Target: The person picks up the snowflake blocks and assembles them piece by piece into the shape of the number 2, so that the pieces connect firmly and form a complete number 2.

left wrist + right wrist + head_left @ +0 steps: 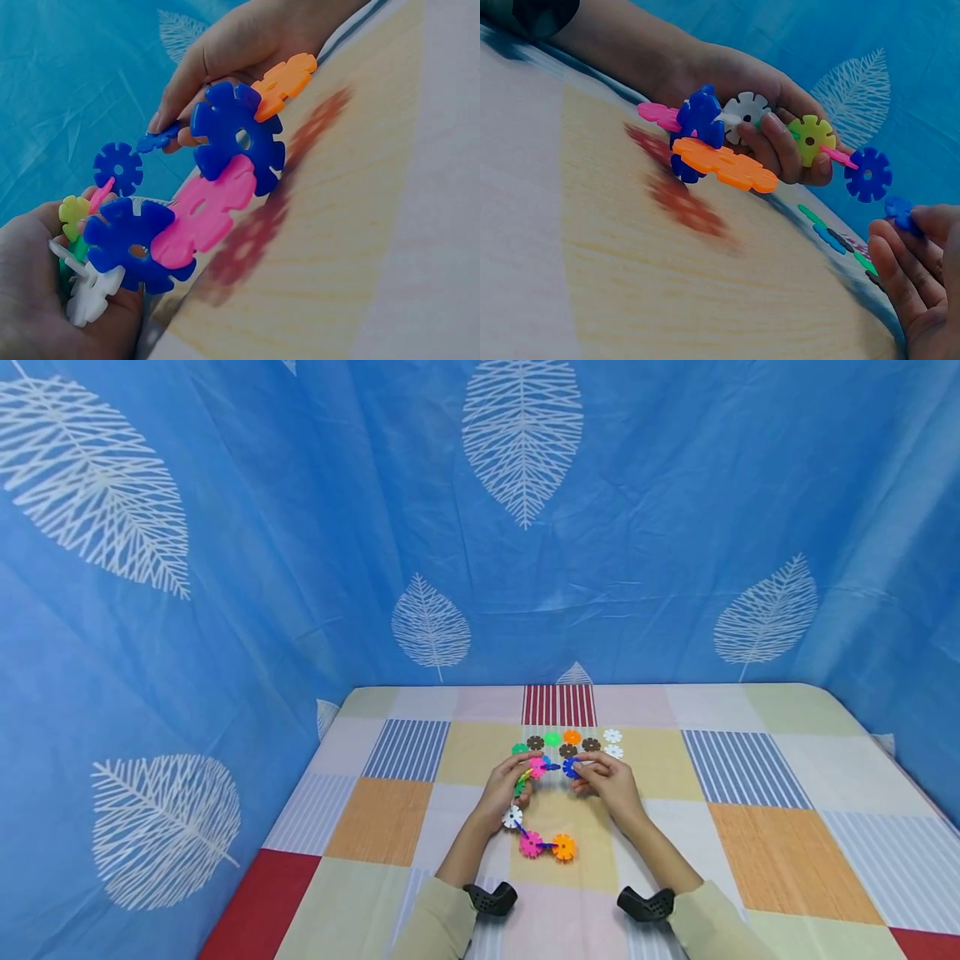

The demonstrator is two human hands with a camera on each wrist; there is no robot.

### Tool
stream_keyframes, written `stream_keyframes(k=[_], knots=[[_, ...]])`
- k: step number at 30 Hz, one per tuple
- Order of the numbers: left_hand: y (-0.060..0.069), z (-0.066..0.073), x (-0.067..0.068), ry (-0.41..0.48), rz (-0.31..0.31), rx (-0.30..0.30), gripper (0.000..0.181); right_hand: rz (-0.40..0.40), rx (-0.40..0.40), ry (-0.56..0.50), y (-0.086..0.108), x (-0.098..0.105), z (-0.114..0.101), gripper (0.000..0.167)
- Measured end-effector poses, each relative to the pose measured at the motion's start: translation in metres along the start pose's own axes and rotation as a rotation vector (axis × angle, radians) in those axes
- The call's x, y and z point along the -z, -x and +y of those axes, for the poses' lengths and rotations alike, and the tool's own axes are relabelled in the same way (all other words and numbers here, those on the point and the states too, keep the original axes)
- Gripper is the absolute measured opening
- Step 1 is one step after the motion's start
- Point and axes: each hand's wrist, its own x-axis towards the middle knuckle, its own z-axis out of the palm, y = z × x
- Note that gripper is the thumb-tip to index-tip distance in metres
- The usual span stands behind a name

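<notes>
blue curtain (637,602) w/ white leaves hung behind // patchwork cloth (375,893) lay under all // loose discs (566,748), mixed cols, sat on cloth just past hands // slotted-disc chain (217,206) was up off cloth // L hand (498,795): clamped round chain's mid pt // R hand (613,782): fingertips together on blue disc (900,213), near chain's blue end, apart

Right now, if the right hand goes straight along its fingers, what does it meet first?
Probably the blue disc ending the joined chain, just beyond the blue piece the right hand pinches; depth is unclear.
</notes>
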Motion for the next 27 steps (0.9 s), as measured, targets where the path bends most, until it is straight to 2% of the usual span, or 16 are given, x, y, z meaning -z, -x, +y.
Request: stream_keyframes(k=[7, 11, 17, 23, 27], knots=[[0.002, 0.008, -0.002, -0.009, -0.033, -0.019, 0.033, -0.029, 0.000, 0.068, 0.001, -0.002, -0.004, 0.029], [0.000, 0.002, -0.001, -0.030, -0.026, -0.019, 0.032, -0.028, 0.011, 0.073, 0.001, -0.001, -0.002, 0.028], [0.000, 0.000, -0.002, -0.034, -0.060, -0.028, 0.032, -0.017, 0.010, 0.087, -0.001, -0.002, 0.001, 0.026], [0.000, -0.001, -0.003, -0.032, -0.010, -0.039, 0.032, -0.027, -0.021, 0.072, -0.003, -0.005, 0.001, 0.026], [0.000, -0.002, -0.004, -0.041, -0.019, -0.094, 0.036, -0.026, -0.041, 0.071, -0.003, -0.006, 0.000, 0.024]])
